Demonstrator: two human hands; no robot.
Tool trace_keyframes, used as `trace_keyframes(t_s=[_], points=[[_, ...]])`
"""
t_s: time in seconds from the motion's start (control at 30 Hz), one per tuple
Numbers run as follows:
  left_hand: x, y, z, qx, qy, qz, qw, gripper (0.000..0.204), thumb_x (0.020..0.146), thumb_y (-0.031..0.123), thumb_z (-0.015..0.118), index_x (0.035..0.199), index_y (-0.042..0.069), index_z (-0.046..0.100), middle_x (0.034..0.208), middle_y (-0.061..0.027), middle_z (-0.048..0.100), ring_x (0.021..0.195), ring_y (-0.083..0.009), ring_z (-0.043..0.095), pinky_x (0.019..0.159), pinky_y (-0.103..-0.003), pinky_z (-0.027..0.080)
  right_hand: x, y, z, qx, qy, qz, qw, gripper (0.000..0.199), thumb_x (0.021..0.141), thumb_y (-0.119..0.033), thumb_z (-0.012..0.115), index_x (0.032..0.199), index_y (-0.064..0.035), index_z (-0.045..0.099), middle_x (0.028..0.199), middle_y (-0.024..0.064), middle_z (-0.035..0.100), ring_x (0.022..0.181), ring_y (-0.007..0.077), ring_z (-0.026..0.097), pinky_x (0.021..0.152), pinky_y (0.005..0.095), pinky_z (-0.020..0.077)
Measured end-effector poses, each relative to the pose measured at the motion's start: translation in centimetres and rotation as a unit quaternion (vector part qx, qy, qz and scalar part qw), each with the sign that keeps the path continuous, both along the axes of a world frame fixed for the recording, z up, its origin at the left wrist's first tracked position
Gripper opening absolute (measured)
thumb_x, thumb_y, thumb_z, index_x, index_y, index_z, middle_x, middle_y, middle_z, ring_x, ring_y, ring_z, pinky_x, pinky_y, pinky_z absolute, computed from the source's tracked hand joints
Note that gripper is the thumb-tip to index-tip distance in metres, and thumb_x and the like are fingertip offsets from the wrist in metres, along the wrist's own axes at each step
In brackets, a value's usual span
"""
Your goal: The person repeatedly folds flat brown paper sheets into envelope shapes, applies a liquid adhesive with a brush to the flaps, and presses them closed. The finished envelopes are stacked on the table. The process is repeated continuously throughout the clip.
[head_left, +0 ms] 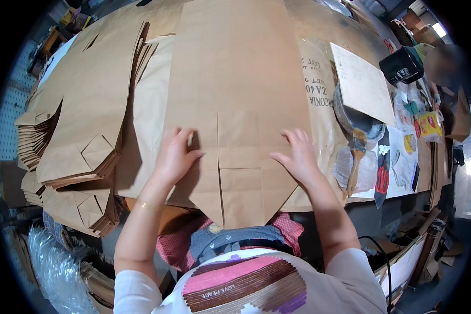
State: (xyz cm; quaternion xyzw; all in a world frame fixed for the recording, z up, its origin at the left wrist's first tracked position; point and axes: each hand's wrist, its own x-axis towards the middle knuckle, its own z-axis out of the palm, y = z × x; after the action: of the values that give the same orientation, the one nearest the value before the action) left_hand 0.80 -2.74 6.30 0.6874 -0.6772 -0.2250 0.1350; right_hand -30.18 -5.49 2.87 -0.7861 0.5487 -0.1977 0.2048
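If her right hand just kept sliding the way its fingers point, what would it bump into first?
Probably nothing soon. The right hand lies flat on the brown paper bag, fingers pointing up the sheet away from the person. That line stays on bare paper to the far table edge, as far as the picture shows.

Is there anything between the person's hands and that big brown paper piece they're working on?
Nothing visible. The left hand and the right hand both rest directly on the flat brown paper bag, one on each side of its folded bottom end. The stack of folded bags lies off to the left, and the glue bowl sits to the right.
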Motion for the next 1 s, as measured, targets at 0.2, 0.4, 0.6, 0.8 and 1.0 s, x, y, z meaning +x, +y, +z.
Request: trace_keyframes(t_s=[0.2, 0.4, 0.6, 0.8, 1.0], points=[[1.2, -3.8, 0.1, 0.129, 0.024, -0.042, 0.990, 0.015, 0.070, 0.005, 0.068, 0.081, -0.002, 0.064, 0.078, -0.0193, 0.065, 0.077, -0.0347, 0.063, 0.070, -0.042, 0.051, -0.8, -4.8, 1.7, 0.184, 0.020, 0.069, 0.980, 0.024, 0.072, -0.011, 0.073, 0.087, 0.0000, 0.058, 0.085, 0.0138, 0.058, 0.082, 0.0307, 0.058, 0.072, 0.0382, 0.0478], [2.5, -2.3, 0.3, 0.004, -0.159, -0.215, 0.964, 0.007, 0.067, 0.001, 0.060, 0.071, 0.002, 0.066, 0.077, -0.0173, 0.065, 0.077, -0.0344, 0.064, 0.070, -0.041, 0.053, -1.8, -4.7, 2.2, -0.066, 0.089, 0.299, 0.948, 0.011, 0.071, -0.001, 0.064, 0.079, -0.0010, 0.057, 0.077, 0.0127, 0.057, 0.077, 0.0301, 0.058, 0.067, 0.0393, 0.0478], [-1.4, 0.6, 0.6, 0.075, -0.330, -0.209, 0.918, 0.023, 0.074, 0.012, 0.058, 0.089, -0.001, 0.068, 0.094, -0.0184, 0.068, 0.102, -0.0356, 0.062, 0.094, -0.046, 0.046, -0.5, -1.1, 2.9, -0.099, 0.220, 0.254, 0.937, 0.032, 0.070, -0.004, 0.062, 0.101, -0.0004, 0.060, 0.092, 0.0140, 0.060, 0.090, 0.0305, 0.060, 0.078, 0.0402, 0.0497], [-6.1, 5.3, -5.0, -0.106, -0.093, -0.244, 0.959, 0.089, 0.075, 0.031, 0.065, 0.143, -0.011, 0.025, 0.149, -0.0323, 0.023, 0.141, -0.0434, 0.021, 0.118, -0.046, 0.016, 7.0, 4.3, -1.1, -0.070, 0.129, 0.267, 0.953, 0.077, 0.087, -0.033, 0.060, 0.144, 0.0063, 0.028, 0.149, 0.0248, 0.031, 0.138, 0.0327, 0.032, 0.113, 0.0430, 0.0283], [-0.7, 6.5, -4.3, -0.064, -0.123, -0.111, 0.984, 0.111, 0.071, 0.058, 0.070, 0.141, -0.015, 0.023, 0.149, -0.0319, 0.025, 0.142, -0.0432, 0.019, 0.117, -0.046, 0.017, 0.9, 4.9, -1.7, -0.054, 0.098, 0.119, 0.986, 0.103, 0.078, -0.051, 0.069, 0.147, 0.0050, 0.018, 0.152, 0.0231, 0.025, 0.142, 0.0354, 0.022, 0.117, 0.0469, 0.0162]])
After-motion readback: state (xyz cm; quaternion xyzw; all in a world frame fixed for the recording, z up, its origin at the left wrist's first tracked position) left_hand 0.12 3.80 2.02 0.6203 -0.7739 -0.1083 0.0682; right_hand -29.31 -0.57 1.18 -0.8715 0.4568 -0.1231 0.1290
